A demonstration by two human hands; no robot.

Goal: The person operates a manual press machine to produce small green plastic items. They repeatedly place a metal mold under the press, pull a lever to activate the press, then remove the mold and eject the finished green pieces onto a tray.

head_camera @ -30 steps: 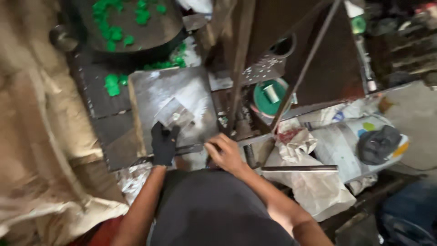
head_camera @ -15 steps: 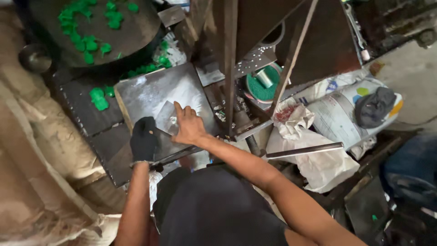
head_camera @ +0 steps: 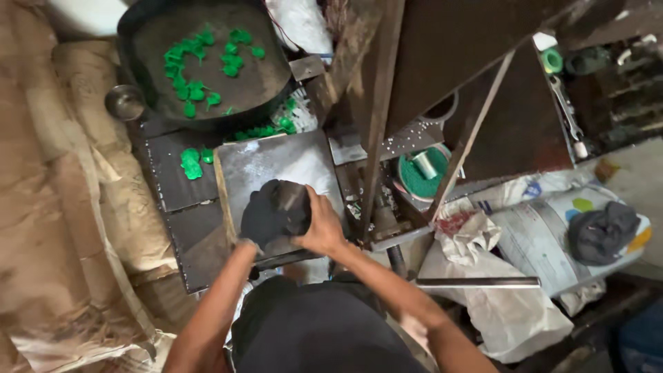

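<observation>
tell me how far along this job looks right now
Done: green moulded pieces already lie in the dark round pan, with a few more on the bench beside it. In hand: the gloved left hand and bare right hand meet over the grey metal plate. What they hold is hidden. Left: cannot tell.

The glove (head_camera: 266,214) looks like matt black cloth. The plate (head_camera: 276,162) is dull scuffed metal. Upper left, the green pieces (head_camera: 200,59) look like smooth plastic.
</observation>
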